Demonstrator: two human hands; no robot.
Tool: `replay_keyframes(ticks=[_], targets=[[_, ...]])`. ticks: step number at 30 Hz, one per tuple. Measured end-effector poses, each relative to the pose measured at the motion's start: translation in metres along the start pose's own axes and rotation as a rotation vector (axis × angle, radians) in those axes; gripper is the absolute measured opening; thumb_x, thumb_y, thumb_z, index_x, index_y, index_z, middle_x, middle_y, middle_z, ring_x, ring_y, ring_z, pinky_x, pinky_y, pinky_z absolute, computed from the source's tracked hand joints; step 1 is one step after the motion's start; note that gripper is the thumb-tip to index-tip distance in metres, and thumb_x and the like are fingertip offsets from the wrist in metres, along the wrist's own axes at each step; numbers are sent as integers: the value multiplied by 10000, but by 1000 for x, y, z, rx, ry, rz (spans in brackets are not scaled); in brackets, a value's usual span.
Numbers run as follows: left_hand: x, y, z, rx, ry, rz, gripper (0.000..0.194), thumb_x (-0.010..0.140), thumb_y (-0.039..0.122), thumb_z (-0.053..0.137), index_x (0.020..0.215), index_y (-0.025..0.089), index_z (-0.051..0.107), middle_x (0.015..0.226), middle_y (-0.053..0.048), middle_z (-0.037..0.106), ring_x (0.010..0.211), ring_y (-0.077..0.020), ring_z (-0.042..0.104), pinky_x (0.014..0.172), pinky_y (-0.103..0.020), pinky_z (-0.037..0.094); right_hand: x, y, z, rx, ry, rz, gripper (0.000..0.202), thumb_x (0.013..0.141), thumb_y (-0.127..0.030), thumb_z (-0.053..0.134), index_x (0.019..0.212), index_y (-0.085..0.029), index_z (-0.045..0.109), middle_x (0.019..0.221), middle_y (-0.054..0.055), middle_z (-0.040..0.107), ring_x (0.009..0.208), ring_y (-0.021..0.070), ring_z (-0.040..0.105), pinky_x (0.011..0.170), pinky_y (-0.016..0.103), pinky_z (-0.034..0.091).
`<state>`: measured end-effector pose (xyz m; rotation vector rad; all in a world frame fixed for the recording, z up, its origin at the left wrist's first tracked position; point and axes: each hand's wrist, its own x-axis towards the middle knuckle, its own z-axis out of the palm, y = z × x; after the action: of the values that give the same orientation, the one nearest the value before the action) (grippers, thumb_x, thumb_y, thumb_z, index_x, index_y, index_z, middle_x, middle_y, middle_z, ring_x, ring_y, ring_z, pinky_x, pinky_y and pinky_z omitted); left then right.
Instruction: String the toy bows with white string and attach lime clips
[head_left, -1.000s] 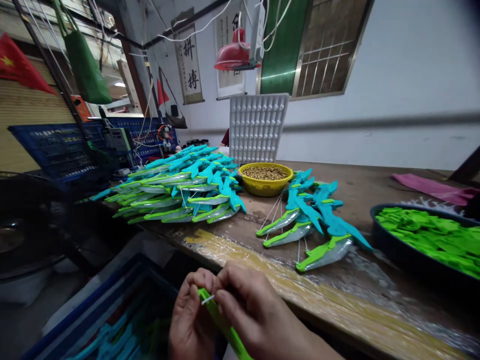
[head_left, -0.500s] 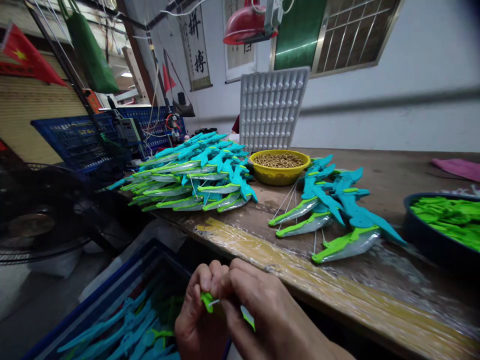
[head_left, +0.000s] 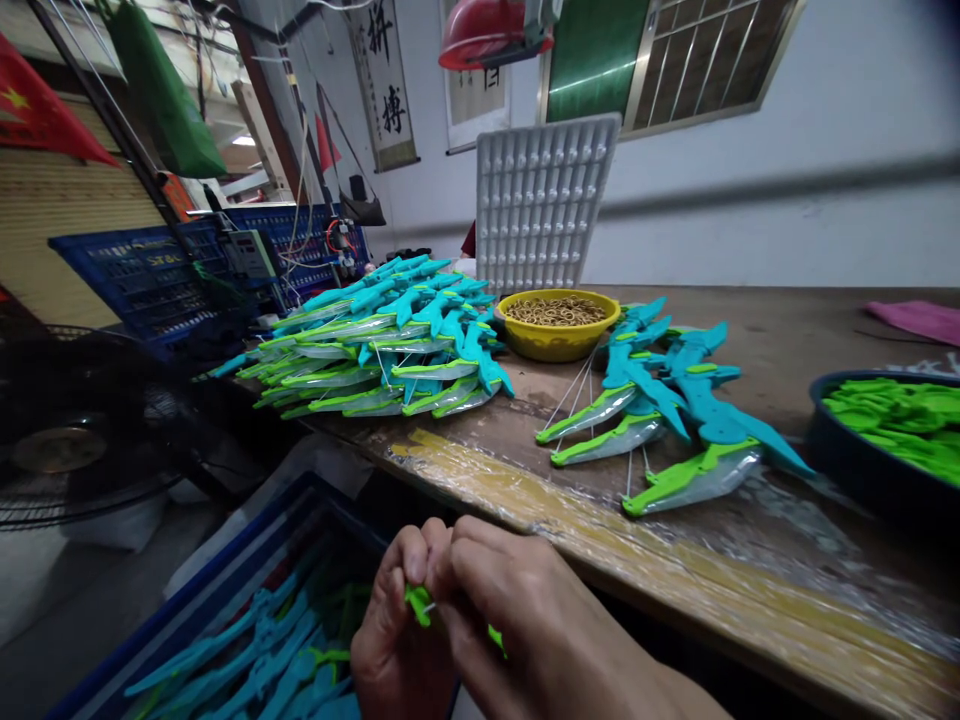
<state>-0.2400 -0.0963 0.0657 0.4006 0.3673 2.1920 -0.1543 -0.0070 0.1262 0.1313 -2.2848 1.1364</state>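
Observation:
Both hands meet in front of the table edge, low in the view. My left hand [head_left: 397, 640] is closed around a bright green plastic piece [head_left: 418, 606] with a bit of white cord on it. My right hand [head_left: 517, 610] pinches at the same piece, its fingertips pressed against the left ones; most of the piece is hidden between the hands. On the table to the right lie several turquoise and green toy bows [head_left: 712, 430] with white strings. A larger stack of such bows [head_left: 420, 340] is heaped on the left of the table.
A yellow bowl [head_left: 559, 345] of small brass-coloured rings stands behind the bows. At right is a dark tub [head_left: 821, 440] of green parts. Below left, a blue crate [head_left: 217, 600] holds turquoise pieces. A black fan [head_left: 67, 450] stands at far left; a grey moulded tray [head_left: 536, 200] leans upright at the back.
My hands stay together in nearly the same spot, with the right hand turned slightly further over the green piece, hiding more of it. The camera view has shifted slightly.

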Motion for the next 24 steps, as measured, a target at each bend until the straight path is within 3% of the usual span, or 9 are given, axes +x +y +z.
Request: replay_keyframes(ticks=[6, 9, 13, 16, 19, 22, 24], targets=[[7, 6, -10, 173, -58, -29, 189, 885, 334, 727, 796, 187, 647, 792, -3, 501, 744, -145, 491, 728, -266, 452, -3, 12, -1, -47, -6, 4, 222, 939, -49, 499, 780, -189, 434, 783, -4, 536, 671, 119, 494, 596, 217, 345], [9, 9, -12, 267, 10, -66, 208, 866, 359, 759, 811, 184, 661, 814, -9, 536, 761, -139, 509, 733, -244, 445, -4, 18, 2, -152, 43, 6, 241, 833, 22, 534, 780, -193, 441, 727, -27, 516, 617, 111, 478, 556, 220, 304], [10, 11, -9, 335, 120, -199, 200, 842, 349, 792, 852, 186, 677, 808, -6, 572, 744, -129, 538, 730, -229, 443, -7, 26, 9, -414, 75, -40, 301, 747, 32, 531, 956, -184, 515, 774, -9, 554, 595, 134, 491, 515, 244, 289], [11, 10, -10, 368, 193, -258, 232, 803, 336, 831, 895, 192, 675, 835, -8, 604, 739, -137, 574, 717, -235, 449, -12, 37, 16, -596, 115, -176, 213, 815, -16, 515, 966, -166, 508, 782, 26, 545, 599, 162, 485, 500, 266, 303], [15, 5, -16, 395, 192, -253, 254, 796, 348, 842, 899, 197, 665, 820, 2, 614, 709, -118, 573, 671, -211, 428, -15, 47, 22, -701, 200, -250, 154, 915, -37, 413, 943, -160, 500, 762, 41, 527, 612, 180, 480, 510, 281, 314], [20, -2, -23, 458, 166, -228, 263, 809, 378, 832, 916, 199, 672, 794, 11, 622, 695, -106, 570, 655, -196, 413, -14, 45, 19, -681, 341, -269, 253, 978, -55, 292, 886, -170, 498, 754, 46, 510, 637, 191, 473, 551, 293, 326], [21, -6, -27, 543, 155, -217, 276, 830, 415, 804, 913, 185, 675, 732, 9, 613, 648, -108, 563, 623, -201, 409, -11, 37, 9, -575, 413, -230, 261, 997, -71, 306, 837, -181, 482, 739, 29, 487, 637, 177, 460, 565, 287, 319]])
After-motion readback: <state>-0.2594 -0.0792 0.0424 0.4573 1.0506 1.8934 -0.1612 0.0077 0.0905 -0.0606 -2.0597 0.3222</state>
